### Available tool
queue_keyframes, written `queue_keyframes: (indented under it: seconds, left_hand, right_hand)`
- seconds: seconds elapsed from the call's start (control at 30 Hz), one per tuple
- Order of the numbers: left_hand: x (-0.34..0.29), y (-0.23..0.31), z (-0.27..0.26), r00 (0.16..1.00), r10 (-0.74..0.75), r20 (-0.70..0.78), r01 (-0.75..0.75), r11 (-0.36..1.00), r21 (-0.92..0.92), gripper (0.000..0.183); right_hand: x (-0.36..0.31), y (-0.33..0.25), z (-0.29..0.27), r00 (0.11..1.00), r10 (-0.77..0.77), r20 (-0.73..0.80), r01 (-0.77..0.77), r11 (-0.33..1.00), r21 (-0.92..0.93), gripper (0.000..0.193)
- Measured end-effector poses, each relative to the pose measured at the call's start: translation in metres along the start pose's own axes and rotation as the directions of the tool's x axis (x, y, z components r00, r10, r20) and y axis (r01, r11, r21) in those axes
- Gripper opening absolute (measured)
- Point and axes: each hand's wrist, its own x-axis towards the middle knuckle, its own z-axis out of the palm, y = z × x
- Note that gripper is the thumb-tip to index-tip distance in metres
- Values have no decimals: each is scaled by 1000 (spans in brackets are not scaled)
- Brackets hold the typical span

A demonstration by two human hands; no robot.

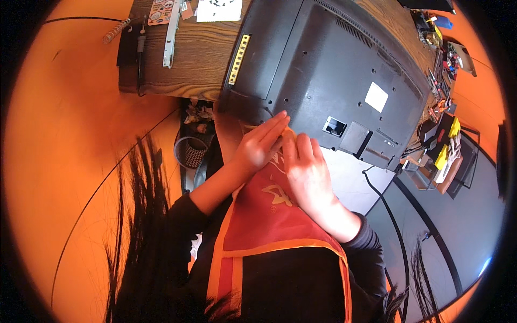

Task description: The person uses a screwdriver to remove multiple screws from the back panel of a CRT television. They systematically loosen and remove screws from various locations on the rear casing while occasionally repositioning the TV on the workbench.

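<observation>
A large black flat-screen television lies with its back panel facing up on a wooden table. At its near edge, my left hand and my right hand meet in front of my body. The left fingers are stretched forward and pressed together, their tips by the panel's edge. Curled fingers of the right hand touch the left fingertips. A bit of orange shows between them; what they pinch is too hidden to name. Below both hands spreads a red apron with orange trim, worn over dark clothing.
On the table's left lie a metal rail and a white sheet with small dark pieces. A yellow strip with holes sits on the panel. Tools crowd the right side. A mesh bin stands below; a black cable hangs at right.
</observation>
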Motion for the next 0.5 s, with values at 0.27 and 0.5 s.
queue_keyframes:
  seconds: [0.27,0.5]
  left_hand:
    - [4,-5,-11,998,-45,-38,45,999,7,22]
    - [-1,4,7,974,-190,-125,200,977,71,21]
  right_hand:
    - [10,4,-4,976,-217,-6,216,975,-44,46]
    - [20,-8,-4,994,-39,-100,33,997,-64,43]
